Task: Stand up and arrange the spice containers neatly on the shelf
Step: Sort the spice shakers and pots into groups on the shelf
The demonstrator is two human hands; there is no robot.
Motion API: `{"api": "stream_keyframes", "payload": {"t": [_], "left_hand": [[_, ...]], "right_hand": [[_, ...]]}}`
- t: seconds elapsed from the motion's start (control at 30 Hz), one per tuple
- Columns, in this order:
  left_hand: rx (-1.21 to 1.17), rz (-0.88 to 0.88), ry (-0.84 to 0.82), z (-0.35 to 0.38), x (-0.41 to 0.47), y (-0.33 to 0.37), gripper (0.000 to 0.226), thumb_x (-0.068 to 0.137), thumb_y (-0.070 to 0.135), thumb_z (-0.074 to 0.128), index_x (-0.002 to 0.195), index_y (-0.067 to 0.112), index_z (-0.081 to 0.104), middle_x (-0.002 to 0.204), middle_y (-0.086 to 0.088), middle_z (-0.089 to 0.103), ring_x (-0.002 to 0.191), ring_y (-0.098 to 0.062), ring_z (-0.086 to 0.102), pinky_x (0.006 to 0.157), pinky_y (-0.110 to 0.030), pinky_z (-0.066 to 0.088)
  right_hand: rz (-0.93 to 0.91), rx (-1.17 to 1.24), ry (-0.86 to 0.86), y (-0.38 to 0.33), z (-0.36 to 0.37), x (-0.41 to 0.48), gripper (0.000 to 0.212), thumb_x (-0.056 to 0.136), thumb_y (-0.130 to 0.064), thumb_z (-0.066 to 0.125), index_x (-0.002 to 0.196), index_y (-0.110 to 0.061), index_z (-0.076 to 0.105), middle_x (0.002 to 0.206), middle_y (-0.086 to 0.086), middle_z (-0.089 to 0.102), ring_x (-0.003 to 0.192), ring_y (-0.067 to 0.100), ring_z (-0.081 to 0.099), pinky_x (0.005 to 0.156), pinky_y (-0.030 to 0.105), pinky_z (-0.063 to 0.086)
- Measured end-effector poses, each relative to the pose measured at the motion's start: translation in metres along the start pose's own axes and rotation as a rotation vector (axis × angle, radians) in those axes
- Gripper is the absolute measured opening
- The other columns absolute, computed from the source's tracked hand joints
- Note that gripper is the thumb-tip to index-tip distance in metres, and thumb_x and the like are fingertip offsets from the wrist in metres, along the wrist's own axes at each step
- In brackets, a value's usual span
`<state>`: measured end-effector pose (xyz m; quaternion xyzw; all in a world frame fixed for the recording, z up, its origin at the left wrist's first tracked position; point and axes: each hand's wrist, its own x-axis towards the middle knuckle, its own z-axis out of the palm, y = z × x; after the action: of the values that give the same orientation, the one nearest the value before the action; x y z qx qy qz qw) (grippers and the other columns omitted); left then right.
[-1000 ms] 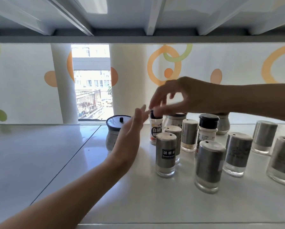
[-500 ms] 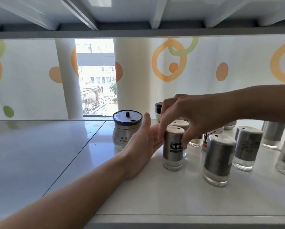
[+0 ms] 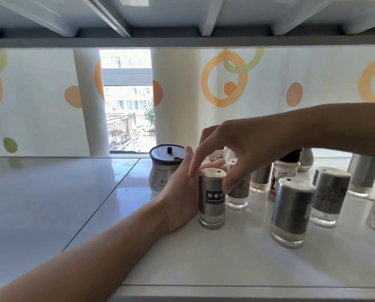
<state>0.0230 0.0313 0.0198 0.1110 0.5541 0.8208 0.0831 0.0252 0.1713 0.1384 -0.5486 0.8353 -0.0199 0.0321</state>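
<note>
Head view: left hand [image 3: 180, 192] now flat, fingers straight, pressed against ground-pepper shaker [image 3: 211, 197] near the shelf [image 3: 204, 258] front. Right hand [image 3: 243, 149] lifted since half a second ago, fingers [image 3: 196, 162] loosely spread above it, gripping nothing. Shaker upright, seemingly placed; alignment underway.

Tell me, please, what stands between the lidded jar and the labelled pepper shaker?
In the head view, only the left hand: its palm rests against the shaker, hiding part of the jar.
</note>
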Motion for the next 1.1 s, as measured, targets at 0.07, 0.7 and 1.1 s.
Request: {"api": "stream_keyframes", "payload": {"t": [0.07,0.7,1.1], "left_hand": [[-0.007,-0.012,0.019,0.001,-0.001,0.000,0.077,0.095,0.060,0.018,0.083,0.015,0.079,0.094,-0.006,0.076,0.084,-0.013,0.073,0.079,-0.031,0.050],[0.009,-0.127,0.020,0.006,-0.007,0.004,0.086,0.089,0.067,0.013,0.090,0.012,0.078,0.102,-0.007,0.075,0.091,-0.012,0.072,0.081,-0.030,0.048],[0.022,-0.143,0.052,0.005,-0.007,0.005,0.078,0.089,0.067,0.017,0.095,0.014,0.073,0.096,-0.006,0.075,0.080,-0.012,0.072,0.076,-0.033,0.048]], "right_hand": [[0.057,0.036,0.047,0.005,-0.009,-0.007,0.040,0.072,-0.029,0.077,0.109,-0.037,0.064,0.093,-0.032,0.058,0.093,-0.021,0.048,0.077,-0.002,0.038],[0.283,0.029,0.066,0.043,-0.001,-0.010,0.021,0.068,-0.032,0.080,0.088,-0.028,0.077,0.067,-0.014,0.072,0.064,0.000,0.064,0.057,0.010,0.042],[0.311,0.007,0.023,0.039,-0.008,-0.007,0.057,0.057,-0.068,0.064,0.098,-0.029,0.074,0.089,-0.007,0.075,0.074,0.011,0.067,0.067,0.019,0.044]]}}
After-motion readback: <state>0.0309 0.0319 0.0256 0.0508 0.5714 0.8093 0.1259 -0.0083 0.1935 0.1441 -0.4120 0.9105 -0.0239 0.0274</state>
